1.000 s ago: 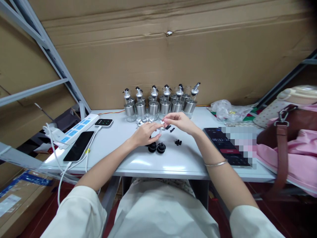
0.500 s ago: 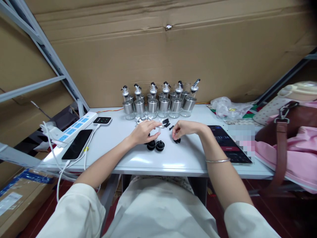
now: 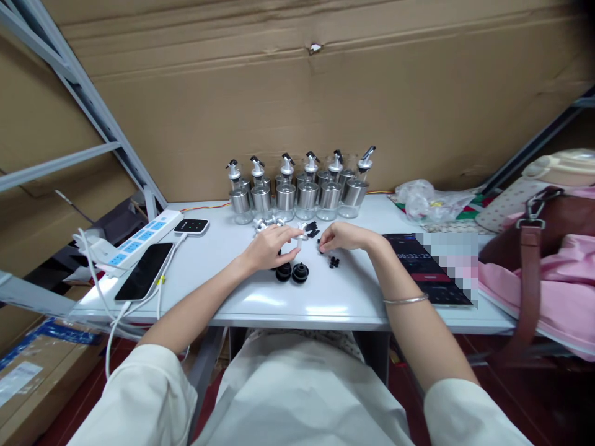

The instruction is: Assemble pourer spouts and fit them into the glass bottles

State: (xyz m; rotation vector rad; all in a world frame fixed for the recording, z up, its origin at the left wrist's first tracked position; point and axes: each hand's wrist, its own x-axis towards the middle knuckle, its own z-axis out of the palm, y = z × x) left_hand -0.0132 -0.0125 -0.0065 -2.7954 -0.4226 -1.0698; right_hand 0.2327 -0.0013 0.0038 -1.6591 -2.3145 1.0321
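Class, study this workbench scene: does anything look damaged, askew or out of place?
Yes. The cardboard sheet behind the table has a small torn hole near its top crease. Also, the rightmost dispenser bottle leans, while the others in the row stand upright.

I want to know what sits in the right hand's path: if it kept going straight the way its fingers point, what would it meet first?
The right hand points left, so probably the small white part pinched in the left hand; depth is unclear.

Bare tabletop (image 3: 325, 297) near edge; far side blocked by bottles (image 3: 297, 189), phone (image 3: 144, 271) left, tablet (image 3: 425, 267) right.
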